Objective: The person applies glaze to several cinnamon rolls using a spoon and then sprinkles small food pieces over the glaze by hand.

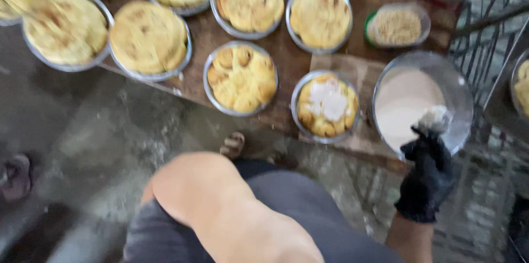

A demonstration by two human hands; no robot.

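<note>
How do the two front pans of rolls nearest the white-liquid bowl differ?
The right pan of rolls has white glaze pooled on top; the left pan of rolls is bare golden brown. The right pan sits beside the bowl of white liquid, where the gloved right hand dips; the left pan is farther from it. Both are round metal pans on the wooden table.

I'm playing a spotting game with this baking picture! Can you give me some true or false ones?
1. The right hand wears a black glove. True.
2. The big metal bowl holds green soup. False: it holds a creamy white liquid.
3. One pan of buns has white topping on it. True.
4. The buns sit in square wooden boxes. False: they sit in round metal pans.
5. The right hand is dipping into the big metal bowl. True.
</note>
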